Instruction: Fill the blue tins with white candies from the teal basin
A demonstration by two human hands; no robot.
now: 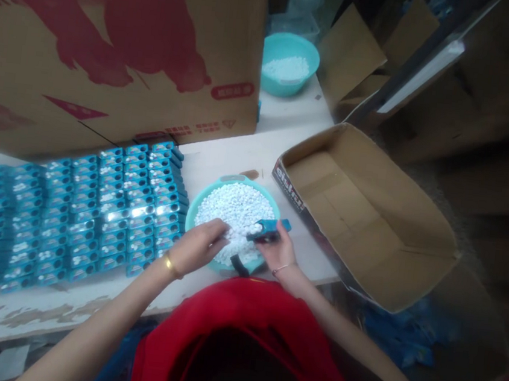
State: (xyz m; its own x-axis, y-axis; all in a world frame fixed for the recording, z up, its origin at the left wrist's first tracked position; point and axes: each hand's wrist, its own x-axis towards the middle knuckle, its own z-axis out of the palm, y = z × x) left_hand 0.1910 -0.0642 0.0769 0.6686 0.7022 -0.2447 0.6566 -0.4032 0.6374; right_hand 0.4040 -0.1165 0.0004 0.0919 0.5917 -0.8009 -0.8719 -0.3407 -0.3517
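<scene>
Pellets (239, 207), small and white, fill a teal bowl (199, 200) on the tabletop (240, 152) in front of the person. Over the bowl, the right hand (281, 251) has its grip closed around a small blue case (268, 228). The left hand (201, 245) pinches at the pellets, fingertips together. Rows of blue cases (74, 214) lie just left of the bowl, and an open cardboard box (370, 215) sits to its right.

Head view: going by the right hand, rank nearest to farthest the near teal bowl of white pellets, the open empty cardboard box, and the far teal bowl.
1. Near teal bowl of white pellets: directly under the right hand, which holds a small blue case.
2. Open empty cardboard box: to that hand's right.
3. Far teal bowl: at the table's back edge.
</scene>
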